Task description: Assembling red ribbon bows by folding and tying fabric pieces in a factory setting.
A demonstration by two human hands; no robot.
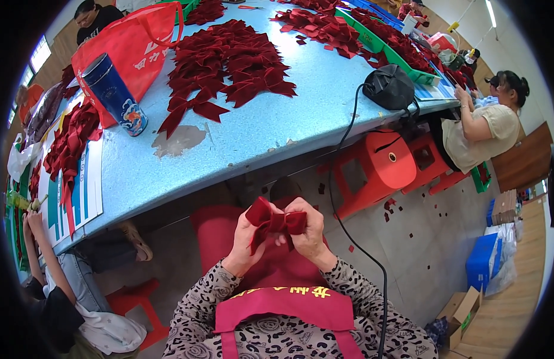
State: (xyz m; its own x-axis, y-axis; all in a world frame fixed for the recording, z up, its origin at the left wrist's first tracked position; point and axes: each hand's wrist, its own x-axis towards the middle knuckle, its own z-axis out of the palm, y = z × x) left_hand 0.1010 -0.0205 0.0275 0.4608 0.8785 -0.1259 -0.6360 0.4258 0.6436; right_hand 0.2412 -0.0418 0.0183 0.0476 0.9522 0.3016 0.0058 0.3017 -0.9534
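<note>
Above my lap I hold a dark red velvet bow [273, 222] between both hands. My left hand [243, 239] is closed on its left loop, and a short tail hangs down beside the fingers. The right loop is pinched in my right hand [313, 230]. Some fingertips are hidden behind the fabric. Beyond my hands, several finished red bows [226, 66] lie in overlapping rows on the blue table [253, 134]. A single bow with spread tails [190, 110] lies at the near end of these rows.
A blue tumbler [114, 96] and a red tote bag [130, 57] stand at the left. A black cable runs from a black cloth-covered object [389, 87] down past my right arm. Red stools [379, 170] stand at the right. Co-workers sit on both sides.
</note>
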